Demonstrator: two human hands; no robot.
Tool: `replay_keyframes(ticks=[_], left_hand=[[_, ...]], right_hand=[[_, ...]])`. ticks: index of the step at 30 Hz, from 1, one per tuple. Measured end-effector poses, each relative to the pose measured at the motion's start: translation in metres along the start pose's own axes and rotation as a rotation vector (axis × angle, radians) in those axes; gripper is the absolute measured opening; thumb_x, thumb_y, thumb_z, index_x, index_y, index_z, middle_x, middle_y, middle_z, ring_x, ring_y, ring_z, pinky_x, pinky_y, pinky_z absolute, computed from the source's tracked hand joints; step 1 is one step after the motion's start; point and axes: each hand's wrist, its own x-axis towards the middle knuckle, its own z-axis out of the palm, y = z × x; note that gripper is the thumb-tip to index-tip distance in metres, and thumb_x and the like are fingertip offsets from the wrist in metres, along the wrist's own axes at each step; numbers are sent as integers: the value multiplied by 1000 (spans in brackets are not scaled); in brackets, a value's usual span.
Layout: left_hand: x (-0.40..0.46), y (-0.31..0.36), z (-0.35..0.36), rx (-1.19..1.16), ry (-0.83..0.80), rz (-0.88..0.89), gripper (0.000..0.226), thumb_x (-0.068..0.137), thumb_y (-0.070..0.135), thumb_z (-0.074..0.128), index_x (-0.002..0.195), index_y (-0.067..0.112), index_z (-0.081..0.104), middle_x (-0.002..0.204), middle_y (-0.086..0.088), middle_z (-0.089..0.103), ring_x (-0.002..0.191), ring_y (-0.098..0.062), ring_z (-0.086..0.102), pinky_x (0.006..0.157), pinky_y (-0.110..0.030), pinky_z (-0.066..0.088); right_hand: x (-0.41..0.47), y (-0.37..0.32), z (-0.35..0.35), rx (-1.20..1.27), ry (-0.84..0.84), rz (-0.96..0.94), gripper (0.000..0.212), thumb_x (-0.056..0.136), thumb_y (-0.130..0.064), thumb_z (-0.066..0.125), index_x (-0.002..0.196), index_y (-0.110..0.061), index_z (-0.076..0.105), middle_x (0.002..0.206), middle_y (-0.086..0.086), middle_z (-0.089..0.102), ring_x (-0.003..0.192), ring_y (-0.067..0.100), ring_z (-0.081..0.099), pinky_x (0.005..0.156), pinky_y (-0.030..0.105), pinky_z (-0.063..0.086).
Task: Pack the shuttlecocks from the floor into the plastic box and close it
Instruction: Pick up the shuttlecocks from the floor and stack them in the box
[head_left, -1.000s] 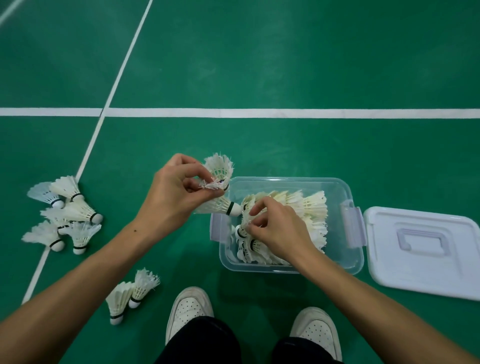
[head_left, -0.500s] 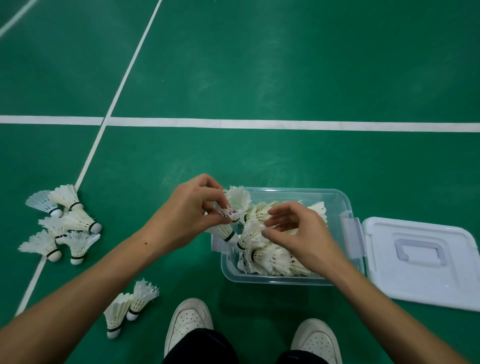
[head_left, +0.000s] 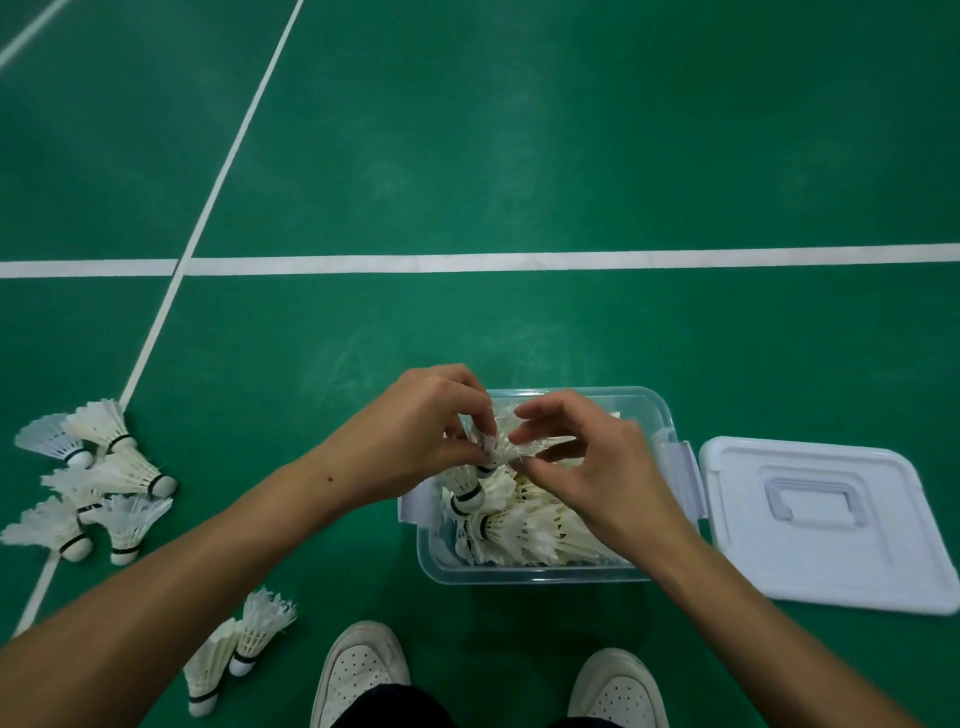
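Green court floor (head_left: 519, 156): both hands, left (head_left: 415, 436) and right (head_left: 597, 467), pinch a shuttlecock (head_left: 493, 447) over the box (head_left: 524, 574) to slot it in.

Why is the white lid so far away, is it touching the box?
Apart. In the head view the white lid lies flat on the green floor to the right of the plastic box, a thin strip of floor showing between them.

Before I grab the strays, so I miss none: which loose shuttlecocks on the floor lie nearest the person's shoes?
The pair of shuttlecocks just left of the left shoe; the bigger cluster lies farther off, by the white line.
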Motion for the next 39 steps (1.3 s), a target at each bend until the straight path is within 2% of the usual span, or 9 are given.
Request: replay_keyframes(ticks=[5,9,11,16,18,22,27,34,39], left_hand=[[-5,-2,-3,-103,86,-23,40,81,24,89,113,39,70,110,18,64,77,-1,68,67,-10,48],[-18,-19,-8,-171,209,-86,49,78,20,90,120,34,69,113,14,69,76,-8,69,70,-21,57],[-24,-27,-8,-170,241,-108,49,78,18,91,120,32,70,112,14,71,75,-12,70,71,-26,59],[-32,-34,-6,-173,272,-135,47,77,18,92,116,31,71,109,14,72,76,-12,70,70,-25,58],[-33,-34,-4,-179,274,-127,45,77,19,92,116,31,71,109,14,72,76,-12,70,70,-27,59],[-30,-32,-2,-197,278,-97,42,78,18,92,114,29,72,110,13,72,76,-12,70,71,-30,60],[-26,-27,5,-197,259,-62,42,78,18,92,113,30,73,110,14,71,78,-11,70,72,-27,59],[-14,-18,11,-215,195,-16,44,77,21,92,114,30,72,110,13,68,80,-13,70,71,-28,59],[2,1,2,-255,69,97,60,76,17,93,128,28,65,116,11,62,79,-14,71,78,-29,61]], right_hand=[[-9,11,-4,-128,99,-24,30,84,-27,87,112,-30,78,103,-22,68,101,-2,66,91,13,52],[-23,24,-2,-136,210,47,26,84,-28,86,108,-30,79,101,-16,67,97,-5,63,85,3,44],[-29,27,3,-150,221,48,25,84,-27,87,108,-29,79,94,-17,71,93,-5,65,79,7,49],[-25,30,20,-251,147,79,24,84,-33,88,107,-29,80,86,-17,76,79,-2,70,72,24,62],[-23,32,24,-339,91,76,23,85,-34,87,106,-31,79,86,-17,77,78,-1,71,73,29,64],[-18,33,30,-463,-27,40,20,88,-41,84,106,-35,79,90,-18,79,81,-1,70,73,28,62],[-6,34,37,-571,-132,62,22,91,-43,79,112,-34,77,97,-10,77,91,13,68,79,39,61],[-1,27,7,-220,-321,222,32,87,-36,85,116,-26,76,109,-16,75,98,-5,69,92,29,60],[-3,16,-26,-85,-195,189,44,81,-35,90,122,-33,73,109,-23,75,106,-8,66,93,25,58]])
